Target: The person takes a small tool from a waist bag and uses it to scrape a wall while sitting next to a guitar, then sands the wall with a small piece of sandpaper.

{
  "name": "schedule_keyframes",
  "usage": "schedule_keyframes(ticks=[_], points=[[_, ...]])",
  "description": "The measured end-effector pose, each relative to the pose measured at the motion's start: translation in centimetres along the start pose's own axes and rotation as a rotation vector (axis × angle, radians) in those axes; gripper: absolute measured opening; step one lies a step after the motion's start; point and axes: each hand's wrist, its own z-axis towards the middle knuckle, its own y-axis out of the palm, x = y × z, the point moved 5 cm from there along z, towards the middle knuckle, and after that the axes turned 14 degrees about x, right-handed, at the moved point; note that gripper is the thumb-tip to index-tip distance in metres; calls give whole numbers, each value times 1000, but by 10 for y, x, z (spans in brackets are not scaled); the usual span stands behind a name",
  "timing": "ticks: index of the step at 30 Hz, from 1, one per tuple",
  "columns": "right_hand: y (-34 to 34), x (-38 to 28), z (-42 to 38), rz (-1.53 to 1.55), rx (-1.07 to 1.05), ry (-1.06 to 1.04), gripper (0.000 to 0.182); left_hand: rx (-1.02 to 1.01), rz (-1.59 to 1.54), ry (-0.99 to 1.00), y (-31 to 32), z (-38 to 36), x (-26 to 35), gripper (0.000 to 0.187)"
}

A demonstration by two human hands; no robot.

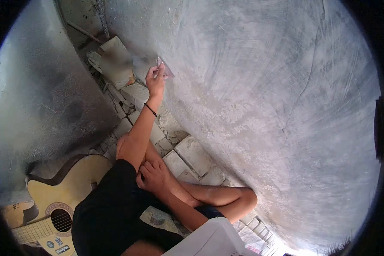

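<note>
My left hand (156,77), on an outstretched arm with a dark wristband, is raised to the rough grey wall (260,85). Its fingers are pinched on a thin, flat, brownish-pink piece (168,71) that lies against the wall surface. Near my crossed legs (217,197), my right hand (152,176) rests on the skin of a leg, its fingers loosely bent and a little apart. I see nothing held in it.
An acoustic guitar (79,179) lies at the lower left. Pale blocks (194,154) and rubble run along the wall's foot. A dusty box-like object (117,64) stands beyond my left hand. A dark panel (51,94) rises at the left, and a white object (213,241) covers the bottom edge.
</note>
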Motion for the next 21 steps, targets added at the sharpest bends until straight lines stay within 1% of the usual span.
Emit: schedule_keyframes(ticks=[1, 2, 4, 6, 8, 10, 11, 12, 13, 15, 16, 18, 19, 20, 21], points=[[0, -1, 1, -9, -7, -7, 18, -5, -54, 60, 5, 8, -1, 32], [-1, -4, 3, -16, -17, -14, 18, 2, -56, 57, 8, 20, -3, 32], [-6, -7, 13, -35, -38, -27, 19, 44, 57, 270, 7, 37, 1, 31], [-7, -7, 11, -53, -53, -28, 21, 44, 23, 269, 4, 32, -15, 30], [-1, -7, 10, -13, -40, -16, 22, 42, -5, 294, 3, 37, -12, 30], [6, -7, 11, -5, -41, -35, 23, 154, 136, 376, 3, 39, -2, 38], [5, -6, 8, -26, -39, -40, 23, 199, 205, 397, 3, 33, -7, 42], [1, -5, 5, -43, -48, -23, 23, 149, 109, 469, 4, 52, 0, 44], [-1, -5, 5, -58, -43, -33, 24, 137, 107, 449, 6, 43, -11, 44], [2, -4, 10, -60, -26, -60, 24, 116, 236, 447, 7, 21, 9, 42], [6, -3, 8, -30, 12, -63, 25, 105, 217, 439, 10, 8, 5, 41], [3, -4, 15, -5, 42, -59, 26, 123, 176, 438, 14, 18, 12, 41], [2, -2, 13, -41, -43, -55, 26, 139, 139, 419, 15, 20, 10, 41], [1, -4, 11, -75, -129, -45, 26, 116, 65, 340, 18, 32, 6, 39], [0, -3, 4, -76, -134, -32, 26, 113, 74, 330, 15, 21, -4, 39]])
